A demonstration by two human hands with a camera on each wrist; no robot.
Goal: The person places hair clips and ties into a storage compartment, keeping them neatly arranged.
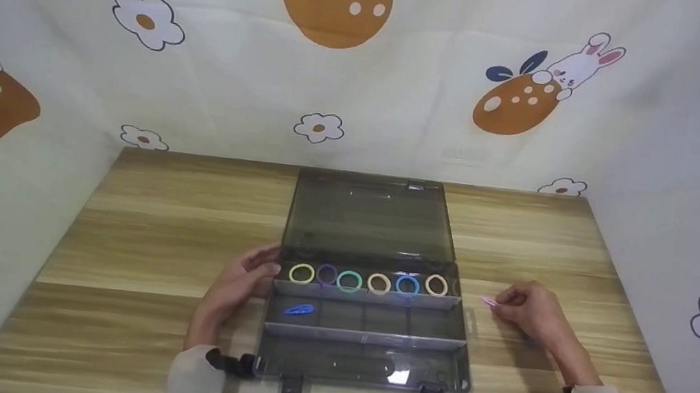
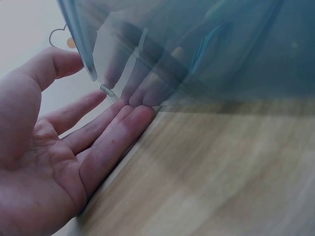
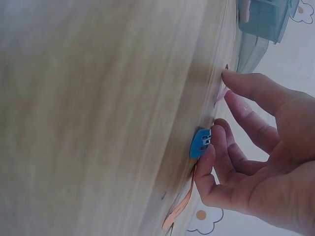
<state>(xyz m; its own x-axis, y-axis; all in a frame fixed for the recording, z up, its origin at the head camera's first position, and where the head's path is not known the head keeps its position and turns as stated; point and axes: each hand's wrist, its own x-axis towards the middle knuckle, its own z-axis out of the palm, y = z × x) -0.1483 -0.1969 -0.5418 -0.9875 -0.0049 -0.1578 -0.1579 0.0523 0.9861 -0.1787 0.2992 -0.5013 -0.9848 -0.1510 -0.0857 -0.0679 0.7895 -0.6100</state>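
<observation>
My left hand (image 1: 238, 284) rests at the left side of an open dark see-through compartment box (image 1: 359, 368); in the left wrist view its fairly straight fingers (image 2: 115, 135) touch the wall and the thumb is at the rim. To the right of the box my right hand (image 1: 533, 314) pinches a small pink hair clip (image 1: 488, 302) between thumb and forefinger. Beneath the other fingers in the right wrist view is a blue clip-like piece (image 3: 199, 142); I cannot tell whether they hold it. A blue snap hair clip (image 1: 298, 309) lies in the middle row, at the left.
Several coloured hair ties (image 1: 349, 282) stand in the back row. The box's lid (image 1: 371, 217) lies folded back. An orange strip-like thing (image 3: 178, 209) lies on the wooden table (image 1: 142, 242) near the right hand. A printed cloth (image 1: 221, 80) rises behind.
</observation>
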